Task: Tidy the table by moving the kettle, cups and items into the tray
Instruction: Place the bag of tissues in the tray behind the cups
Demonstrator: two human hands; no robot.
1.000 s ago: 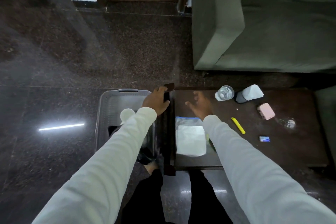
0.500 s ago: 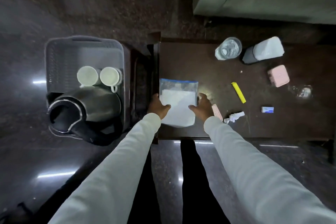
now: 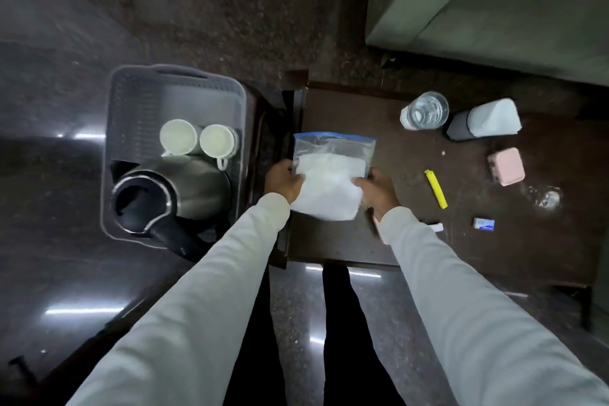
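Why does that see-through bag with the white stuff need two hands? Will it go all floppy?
Probably floppy: the plastic bag is thin and wrinkled, so it may sag between the left hand and right hand. The white filling bulges low, so it could shift. Its shiny plastic might be slippery.

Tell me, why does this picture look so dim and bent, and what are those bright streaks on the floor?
Head view: the room is dimly lit, so the dark wooden table shows little detail; the streaks are lamp glare on the polished dark stone floor; the wide-angle lens stretches the pale sleeves toward the corners; the hands' edges on the clear zip bag of white powder look slightly motion-blurred.
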